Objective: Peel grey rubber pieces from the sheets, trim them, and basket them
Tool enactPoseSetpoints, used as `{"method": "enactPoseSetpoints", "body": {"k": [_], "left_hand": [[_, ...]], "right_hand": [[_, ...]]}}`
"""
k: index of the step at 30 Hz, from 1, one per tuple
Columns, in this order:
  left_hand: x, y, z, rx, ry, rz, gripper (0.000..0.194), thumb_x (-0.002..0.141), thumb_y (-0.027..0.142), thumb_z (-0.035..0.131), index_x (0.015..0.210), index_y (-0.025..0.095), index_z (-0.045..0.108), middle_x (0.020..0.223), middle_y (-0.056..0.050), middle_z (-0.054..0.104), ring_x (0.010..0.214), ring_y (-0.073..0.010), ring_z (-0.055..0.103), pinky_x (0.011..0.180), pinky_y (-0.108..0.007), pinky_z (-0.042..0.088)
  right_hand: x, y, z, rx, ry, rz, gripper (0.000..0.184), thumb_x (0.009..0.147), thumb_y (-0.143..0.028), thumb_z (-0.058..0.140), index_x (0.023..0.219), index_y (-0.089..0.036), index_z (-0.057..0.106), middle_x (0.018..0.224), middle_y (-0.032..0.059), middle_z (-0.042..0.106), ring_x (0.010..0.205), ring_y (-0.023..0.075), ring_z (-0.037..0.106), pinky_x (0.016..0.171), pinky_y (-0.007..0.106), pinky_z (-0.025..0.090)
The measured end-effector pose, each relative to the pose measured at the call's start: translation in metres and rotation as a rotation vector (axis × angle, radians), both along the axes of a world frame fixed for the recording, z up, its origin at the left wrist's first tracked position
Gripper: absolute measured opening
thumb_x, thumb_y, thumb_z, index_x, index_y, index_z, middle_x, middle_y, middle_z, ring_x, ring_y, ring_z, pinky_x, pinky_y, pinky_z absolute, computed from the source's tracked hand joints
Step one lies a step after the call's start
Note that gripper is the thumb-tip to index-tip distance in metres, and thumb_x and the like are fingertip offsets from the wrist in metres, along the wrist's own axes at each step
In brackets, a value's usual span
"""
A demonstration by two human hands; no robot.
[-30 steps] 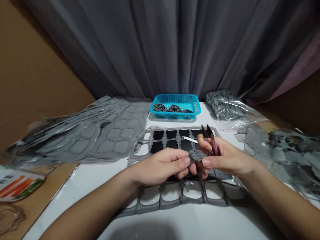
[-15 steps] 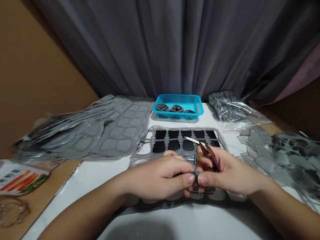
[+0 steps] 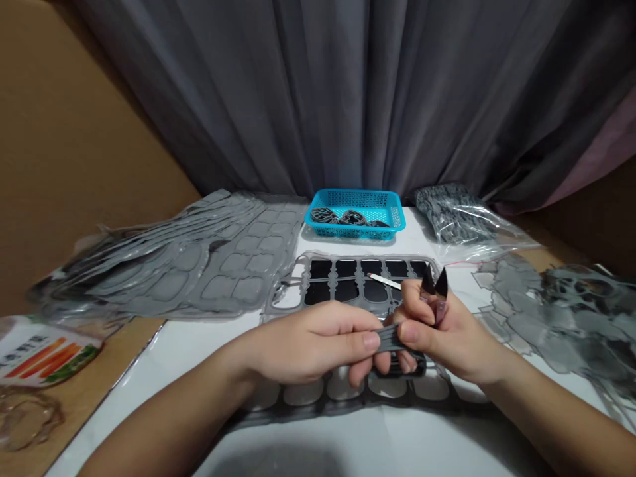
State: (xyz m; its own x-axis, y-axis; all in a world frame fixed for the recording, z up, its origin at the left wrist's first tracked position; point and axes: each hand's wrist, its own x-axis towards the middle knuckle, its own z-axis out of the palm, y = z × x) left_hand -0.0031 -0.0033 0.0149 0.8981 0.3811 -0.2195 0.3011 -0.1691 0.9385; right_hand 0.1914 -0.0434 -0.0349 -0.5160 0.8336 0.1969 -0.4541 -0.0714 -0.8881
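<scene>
The thread snips [image 3: 428,282] have just swung upright in the right hand [image 3: 450,338], their dark pointed blades now rising above the knuckles and slightly parted, and the grey rubbery strip [image 3: 392,339] now lies stretched flatter between the hands. The two hands are close together, with their thumbs almost meeting at the strip. The left hand [image 3: 311,348] pinches one end between thumb and curled fingers. The right hand curls its fingers around the purplish handles of the snips while its thumb presses on the other end of the strip.

Directly beneath and ahead of the hands lies a grey moulded frame [image 3: 368,257] holding black rounded tiles [image 3: 320,269], with a thin white stick [image 3: 385,281] resting on it just beyond the right fingers. Further ahead of the hands sits a blue plastic basket [image 3: 348,195] holding dark cut pieces [image 3: 322,214]. Stacked grey moulded sheets [image 3: 238,265] spread out beyond the left hand, and a heap of grey offcuts [image 3: 561,311] lies beyond the right hand, past a plastic bag of grey scraps [image 3: 454,212]
</scene>
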Motion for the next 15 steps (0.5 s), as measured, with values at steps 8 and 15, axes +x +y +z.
{"method": "enactPoseSetpoints", "body": {"k": [8, 15], "left_hand": [[0.004, -0.001, 0.0, -0.003, -0.08, 0.001, 0.029, 0.088, 0.035, 0.042, 0.078, 0.014, 0.059, 0.085, -0.009, 0.066, 0.087, -0.02, 0.056, 0.077, -0.029, 0.045], [0.006, -0.003, -0.007, -0.125, -0.213, 0.067, 0.03, 0.083, 0.039, 0.047, 0.07, 0.014, 0.057, 0.084, -0.009, 0.065, 0.08, -0.0206, 0.056, 0.075, -0.031, 0.044]], "right_hand": [[-0.003, -0.005, 0.003, 0.065, -0.008, -0.074, 0.04, 0.082, -0.034, 0.063, 0.068, -0.022, 0.028, 0.055, -0.0046, 0.054, 0.05, 0.0094, 0.054, 0.048, 0.02, 0.042], [0.0, -0.007, 0.001, 0.138, -0.02, -0.116, 0.034, 0.085, -0.028, 0.06, 0.068, -0.022, 0.031, 0.06, -0.0023, 0.056, 0.056, 0.0113, 0.056, 0.054, 0.024, 0.043]]}}
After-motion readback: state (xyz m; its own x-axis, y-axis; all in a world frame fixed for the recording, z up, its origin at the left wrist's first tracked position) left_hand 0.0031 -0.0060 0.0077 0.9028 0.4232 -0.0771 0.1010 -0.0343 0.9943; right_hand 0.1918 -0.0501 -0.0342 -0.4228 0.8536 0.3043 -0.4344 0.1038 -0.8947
